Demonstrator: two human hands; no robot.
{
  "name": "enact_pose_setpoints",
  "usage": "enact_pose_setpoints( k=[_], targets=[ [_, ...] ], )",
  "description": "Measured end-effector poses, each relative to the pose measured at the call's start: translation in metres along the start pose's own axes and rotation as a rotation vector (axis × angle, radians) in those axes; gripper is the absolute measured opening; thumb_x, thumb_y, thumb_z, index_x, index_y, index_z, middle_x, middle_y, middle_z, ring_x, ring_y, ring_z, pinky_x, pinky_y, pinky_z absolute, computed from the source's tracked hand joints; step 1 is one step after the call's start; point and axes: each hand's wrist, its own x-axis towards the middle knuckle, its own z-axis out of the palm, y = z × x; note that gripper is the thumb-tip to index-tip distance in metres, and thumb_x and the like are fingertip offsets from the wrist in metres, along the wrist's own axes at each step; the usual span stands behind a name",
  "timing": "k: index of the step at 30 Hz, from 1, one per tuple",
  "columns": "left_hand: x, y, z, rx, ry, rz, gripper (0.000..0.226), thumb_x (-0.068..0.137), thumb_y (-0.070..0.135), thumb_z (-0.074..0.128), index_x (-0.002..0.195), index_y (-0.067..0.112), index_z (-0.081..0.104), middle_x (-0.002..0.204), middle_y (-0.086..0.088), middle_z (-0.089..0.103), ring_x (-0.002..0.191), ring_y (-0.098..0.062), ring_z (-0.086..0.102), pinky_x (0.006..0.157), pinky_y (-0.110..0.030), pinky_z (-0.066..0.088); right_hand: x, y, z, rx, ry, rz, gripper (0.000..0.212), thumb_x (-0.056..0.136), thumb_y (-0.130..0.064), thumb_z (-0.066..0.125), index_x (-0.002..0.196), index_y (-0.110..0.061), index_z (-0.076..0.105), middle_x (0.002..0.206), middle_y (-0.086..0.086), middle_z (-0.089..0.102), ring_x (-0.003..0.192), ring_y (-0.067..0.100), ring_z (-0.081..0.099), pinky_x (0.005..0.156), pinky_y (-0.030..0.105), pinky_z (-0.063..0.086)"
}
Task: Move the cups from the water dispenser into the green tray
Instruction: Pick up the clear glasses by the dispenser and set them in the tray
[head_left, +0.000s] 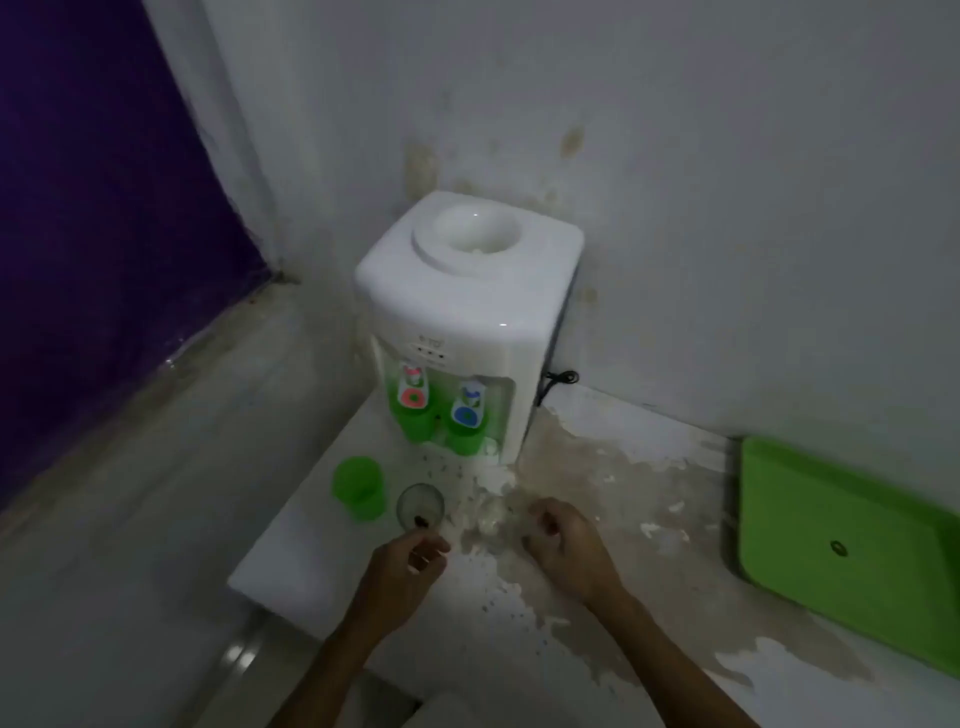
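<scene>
A white water dispenser (467, 312) stands in the corner of the counter. Two green cups sit under its taps, one below the red tap (415, 423) and one below the blue tap (464, 439). A third green cup (359, 488) stands on the counter in front, to the left. Beside it is a clear glass (421, 505). My left hand (410, 564) is just below that glass, fingers loosely curled, holding nothing. My right hand (563, 543) hovers to the right, fingers loosely curled next to a faint, blurred clear shape (489, 517). The green tray (831, 525) lies at far right.
The white counter (649, 597) is stained brown and flaking around the dispenser. A black cord (558, 382) runs behind the dispenser along the wall. The counter's left edge drops to a pale floor (130, 493), beside a purple wall (93, 208).
</scene>
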Motion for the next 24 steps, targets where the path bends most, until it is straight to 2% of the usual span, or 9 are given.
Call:
enact_pose_setpoints(
  k=[2, 4, 9, 13, 19, 24],
  targets=[
    [-0.001, -0.005, -0.008, -0.004, -0.002, -0.028, 0.02, 0.084, 0.016, 0.073, 0.082, 0.036, 0.072, 0.082, 0.006, 0.075, 0.076, -0.006, 0.068, 0.072, -0.028, 0.057, 0.006, -0.007, 0.01, -0.037, -0.066, 0.03, 0.048, 0.082, -0.03, 0.07, 0.127, -0.018, 0.056, 0.119, 0.008, 0.057, 0.104, 0.024, 0.059, 0.087, 0.034, 0.051],
    [-0.006, -0.007, -0.017, 0.0, -0.009, -0.048, 0.017, 0.084, 0.019, 0.072, 0.083, 0.036, 0.071, 0.083, 0.007, 0.075, 0.078, -0.007, 0.069, 0.073, -0.029, 0.058, 0.012, -0.016, 0.023, -0.118, -0.134, 0.047, 0.063, 0.081, -0.034, 0.071, 0.138, -0.018, 0.048, 0.134, 0.012, 0.049, 0.117, 0.032, 0.055, 0.095, 0.04, 0.05],
    [-0.013, -0.021, -0.032, 0.01, -0.02, -0.064, 0.014, 0.08, 0.029, 0.069, 0.083, 0.043, 0.069, 0.081, 0.014, 0.073, 0.077, -0.005, 0.068, 0.072, -0.03, 0.059, 0.03, -0.026, 0.055, -0.321, -0.252, 0.066, 0.084, 0.081, -0.038, 0.07, 0.151, -0.022, 0.027, 0.152, 0.014, 0.032, 0.131, 0.038, 0.044, 0.103, 0.047, 0.046],
    [-0.018, -0.027, -0.039, 0.009, -0.024, -0.073, 0.009, 0.077, 0.04, 0.066, 0.084, 0.044, 0.068, 0.082, 0.018, 0.072, 0.075, -0.003, 0.067, 0.072, -0.03, 0.06, 0.04, -0.031, 0.062, -0.357, -0.231, 0.07, 0.074, 0.084, -0.037, 0.068, 0.147, -0.026, 0.031, 0.144, 0.013, 0.041, 0.126, 0.037, 0.048, 0.098, 0.048, 0.05],
    [-0.015, -0.021, -0.037, -0.021, -0.054, -0.095, 0.016, 0.082, 0.025, 0.069, 0.084, 0.041, 0.07, 0.083, 0.006, 0.074, 0.077, -0.008, 0.068, 0.072, -0.03, 0.057, 0.033, -0.026, 0.046, -0.213, -0.185, 0.021, 0.063, 0.075, -0.036, 0.076, 0.129, -0.025, 0.046, 0.127, 0.009, 0.052, 0.112, 0.033, 0.058, 0.083, 0.04, 0.053],
    [-0.005, -0.002, -0.008, -0.091, -0.104, -0.081, 0.019, 0.084, 0.017, 0.073, 0.083, 0.037, 0.074, 0.086, 0.0, 0.075, 0.079, -0.01, 0.068, 0.075, -0.025, 0.054, 0.012, -0.023, 0.012, -0.026, -0.072, -0.013, 0.066, 0.063, -0.04, 0.078, 0.123, -0.029, 0.053, 0.117, 0.005, 0.061, 0.099, 0.028, 0.063, 0.08, 0.042, 0.057]
  ],
)
